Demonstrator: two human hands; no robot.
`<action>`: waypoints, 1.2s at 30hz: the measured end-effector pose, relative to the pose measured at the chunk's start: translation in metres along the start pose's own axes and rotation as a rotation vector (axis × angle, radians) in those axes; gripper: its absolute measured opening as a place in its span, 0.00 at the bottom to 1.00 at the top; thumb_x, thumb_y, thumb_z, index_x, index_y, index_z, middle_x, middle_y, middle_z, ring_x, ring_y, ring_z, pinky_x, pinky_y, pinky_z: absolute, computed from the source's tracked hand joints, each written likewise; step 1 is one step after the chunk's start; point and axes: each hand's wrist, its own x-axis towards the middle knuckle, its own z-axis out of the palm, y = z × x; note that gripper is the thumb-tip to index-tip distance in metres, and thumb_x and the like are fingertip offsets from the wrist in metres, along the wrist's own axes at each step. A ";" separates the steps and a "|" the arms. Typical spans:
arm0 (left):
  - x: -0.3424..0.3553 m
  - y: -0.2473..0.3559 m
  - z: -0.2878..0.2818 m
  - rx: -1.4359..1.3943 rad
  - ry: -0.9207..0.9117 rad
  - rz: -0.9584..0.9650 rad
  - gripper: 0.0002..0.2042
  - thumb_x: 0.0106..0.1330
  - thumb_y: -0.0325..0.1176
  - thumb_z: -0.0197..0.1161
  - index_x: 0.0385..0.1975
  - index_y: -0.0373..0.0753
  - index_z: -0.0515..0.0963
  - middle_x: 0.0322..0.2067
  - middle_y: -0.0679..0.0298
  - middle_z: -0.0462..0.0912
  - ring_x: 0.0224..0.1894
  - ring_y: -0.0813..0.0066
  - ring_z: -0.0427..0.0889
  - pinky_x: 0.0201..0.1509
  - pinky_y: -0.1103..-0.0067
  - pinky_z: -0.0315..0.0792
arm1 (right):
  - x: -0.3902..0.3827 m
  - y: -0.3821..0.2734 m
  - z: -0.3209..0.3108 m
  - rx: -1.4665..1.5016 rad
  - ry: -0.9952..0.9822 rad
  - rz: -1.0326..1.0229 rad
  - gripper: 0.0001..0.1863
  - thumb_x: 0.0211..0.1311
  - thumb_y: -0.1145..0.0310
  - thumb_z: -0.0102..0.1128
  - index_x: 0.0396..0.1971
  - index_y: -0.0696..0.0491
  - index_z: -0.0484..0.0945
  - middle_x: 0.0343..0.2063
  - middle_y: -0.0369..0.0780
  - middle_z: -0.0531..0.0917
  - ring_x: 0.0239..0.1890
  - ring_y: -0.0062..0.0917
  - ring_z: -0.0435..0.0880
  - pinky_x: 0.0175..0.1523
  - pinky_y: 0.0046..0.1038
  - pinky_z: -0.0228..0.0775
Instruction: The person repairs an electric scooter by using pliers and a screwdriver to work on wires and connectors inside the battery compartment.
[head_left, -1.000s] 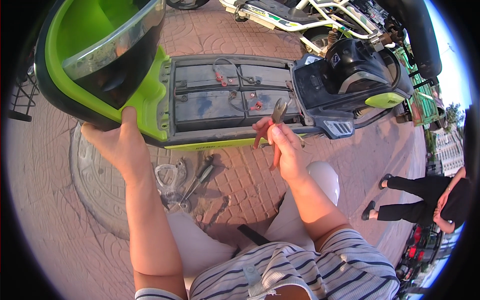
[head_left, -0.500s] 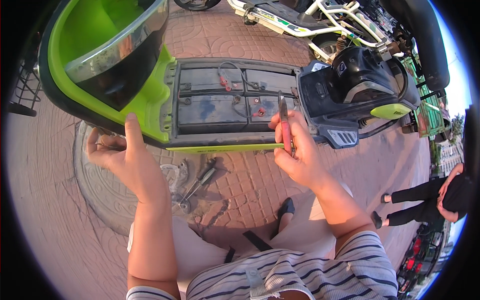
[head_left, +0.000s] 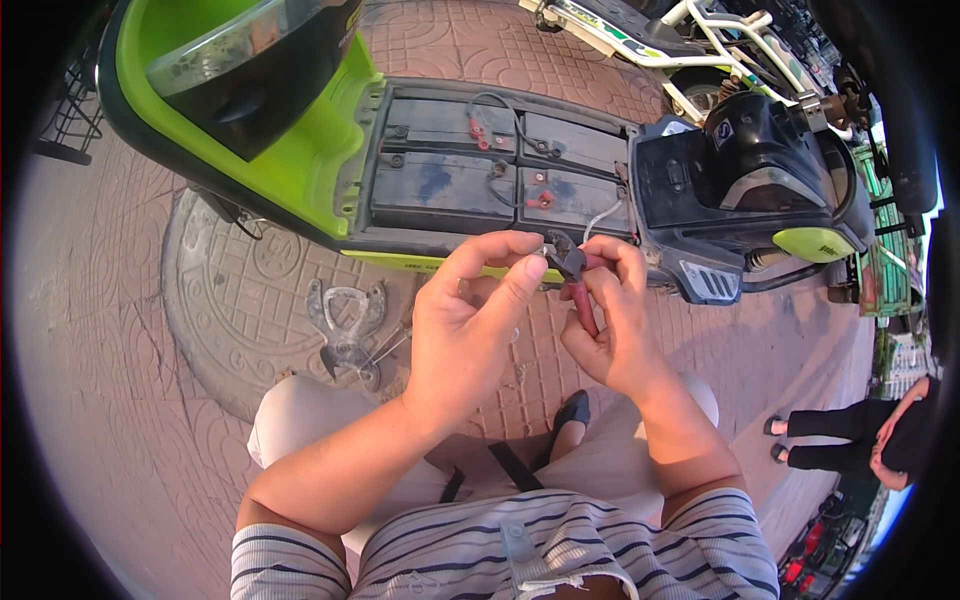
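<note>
My right hand (head_left: 622, 325) is closed around the red handles of a pair of pliers (head_left: 582, 300), whose dark jaws point up. Right beside those jaws, the thumb and fingers of my left hand (head_left: 470, 320) pinch something small and pale that I cannot make out. Both hands are in front of the near edge of a green and black electric scooter (head_left: 320, 205). In its open floor bay lie several dark batteries (head_left: 435, 190) with cables and red terminal fittings (head_left: 541, 201). A pale cable (head_left: 603, 217) rises from the bay just beyond the pliers.
On the paving below, a metal bracket (head_left: 345, 318) lies over a round manhole cover (head_left: 225, 290). A white-framed scooter (head_left: 690, 60) stands behind. At the right are a green cart (head_left: 897, 255) and a standing person in black (head_left: 845, 430).
My left hand has moved right, from beside the green bodywork to the jaws of the pliers. The pliers have turned in my right hand. The whole view has shifted slightly.
</note>
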 end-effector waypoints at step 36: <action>0.021 -0.011 -0.019 -0.025 0.002 -0.322 0.08 0.69 0.33 0.60 0.36 0.34 0.78 0.33 0.61 0.82 0.34 0.71 0.81 0.38 0.76 0.76 | -0.017 0.012 0.026 0.131 -0.137 0.042 0.21 0.49 0.79 0.58 0.47 0.64 0.72 0.52 0.48 0.71 0.57 0.43 0.68 0.63 0.40 0.57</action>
